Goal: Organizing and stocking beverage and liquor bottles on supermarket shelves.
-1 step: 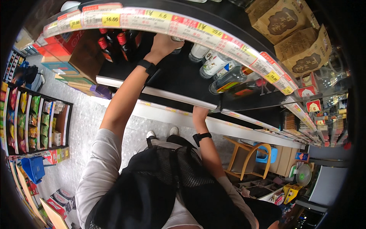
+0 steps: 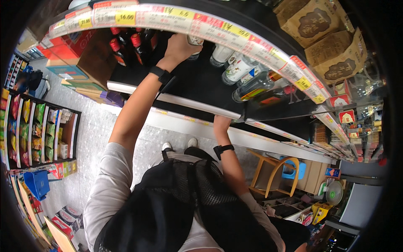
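At the black shelf (image 2: 184, 84), my left hand (image 2: 178, 49) is closed around a clear bottle (image 2: 195, 41) with a pale label. The upper shelf's price strip partly covers that bottle. Dark bottles with red caps (image 2: 137, 41) stand to the left of this hand. On its right are several clear bottles with white printed labels (image 2: 240, 72) and a clear bottle with a coloured label (image 2: 251, 89). Lower down, my right hand (image 2: 222, 122) touches the white front edge of the shelf (image 2: 201, 106). Its fingers are hidden by that edge.
A curved price-tag strip (image 2: 159, 17) fronts the upper shelf. Brown paper bags (image 2: 333, 63) sit at upper right, cardboard boxes (image 2: 77, 69) at left. Behind me are a snack rack (image 2: 40, 130), a blue basket (image 2: 37, 185) and a wooden chair (image 2: 270, 174).
The view has shifted slightly, and a little more of the held bottle's label shows below the price strip. Both hands stay practically where they were.
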Action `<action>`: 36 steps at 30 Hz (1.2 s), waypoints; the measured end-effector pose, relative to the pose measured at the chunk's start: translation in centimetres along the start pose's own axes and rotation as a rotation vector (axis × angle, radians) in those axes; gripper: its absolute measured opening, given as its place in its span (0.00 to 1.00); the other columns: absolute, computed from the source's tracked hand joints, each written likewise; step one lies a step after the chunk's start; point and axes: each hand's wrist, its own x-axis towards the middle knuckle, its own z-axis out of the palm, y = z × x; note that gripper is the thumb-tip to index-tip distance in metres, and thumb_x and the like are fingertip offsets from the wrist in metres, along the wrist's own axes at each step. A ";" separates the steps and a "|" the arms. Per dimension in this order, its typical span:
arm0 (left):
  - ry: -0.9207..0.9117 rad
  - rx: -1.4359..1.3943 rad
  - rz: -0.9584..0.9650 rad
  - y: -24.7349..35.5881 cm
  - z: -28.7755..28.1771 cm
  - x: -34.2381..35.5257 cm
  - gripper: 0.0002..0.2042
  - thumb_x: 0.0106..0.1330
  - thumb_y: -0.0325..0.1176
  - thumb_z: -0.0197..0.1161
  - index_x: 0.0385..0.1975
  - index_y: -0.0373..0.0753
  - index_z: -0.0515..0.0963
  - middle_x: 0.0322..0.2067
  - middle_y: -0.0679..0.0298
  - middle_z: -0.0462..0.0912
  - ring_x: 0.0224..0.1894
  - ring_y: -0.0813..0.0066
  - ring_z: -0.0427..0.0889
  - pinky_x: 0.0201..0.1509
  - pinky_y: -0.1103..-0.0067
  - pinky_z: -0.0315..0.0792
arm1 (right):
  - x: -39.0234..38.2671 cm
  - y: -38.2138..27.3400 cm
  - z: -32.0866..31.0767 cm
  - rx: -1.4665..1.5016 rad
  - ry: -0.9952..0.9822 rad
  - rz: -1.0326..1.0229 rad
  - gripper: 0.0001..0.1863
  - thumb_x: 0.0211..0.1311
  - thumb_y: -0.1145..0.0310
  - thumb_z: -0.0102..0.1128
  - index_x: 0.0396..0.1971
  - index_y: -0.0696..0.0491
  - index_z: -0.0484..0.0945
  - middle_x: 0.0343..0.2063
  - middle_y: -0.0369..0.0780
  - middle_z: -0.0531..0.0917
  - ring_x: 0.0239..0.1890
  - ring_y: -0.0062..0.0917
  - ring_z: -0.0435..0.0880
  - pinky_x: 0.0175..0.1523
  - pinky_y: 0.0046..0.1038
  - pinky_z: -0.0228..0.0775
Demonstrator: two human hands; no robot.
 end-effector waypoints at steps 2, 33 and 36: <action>0.009 0.000 -0.141 5.2 -5.3 -2.4 0.32 0.50 0.43 0.82 0.54 0.36 0.77 0.43 0.48 0.89 0.46 0.46 0.88 0.52 0.61 0.82 | 0.3 -0.5 -1.1 -0.050 0.011 -0.070 0.15 0.63 0.69 0.65 0.45 0.62 0.86 0.45 0.56 0.87 0.51 0.57 0.83 0.59 0.51 0.75; -0.338 -0.273 -0.488 6.7 -10.2 -36.9 0.28 0.53 0.27 0.72 0.57 0.43 0.72 0.50 0.53 0.82 0.46 0.44 0.85 0.48 0.58 0.80 | 7.6 -4.8 0.4 -0.002 -0.428 -0.097 0.26 0.77 0.51 0.54 0.62 0.56 0.80 0.64 0.51 0.80 0.67 0.52 0.76 0.72 0.42 0.66; -0.365 -0.293 -0.478 6.4 -9.5 -35.9 0.27 0.53 0.27 0.72 0.56 0.43 0.71 0.49 0.53 0.82 0.46 0.44 0.85 0.48 0.58 0.80 | 7.3 -3.6 1.3 -0.042 -0.231 -0.218 0.24 0.74 0.55 0.62 0.59 0.58 0.83 0.60 0.52 0.84 0.62 0.51 0.81 0.68 0.42 0.70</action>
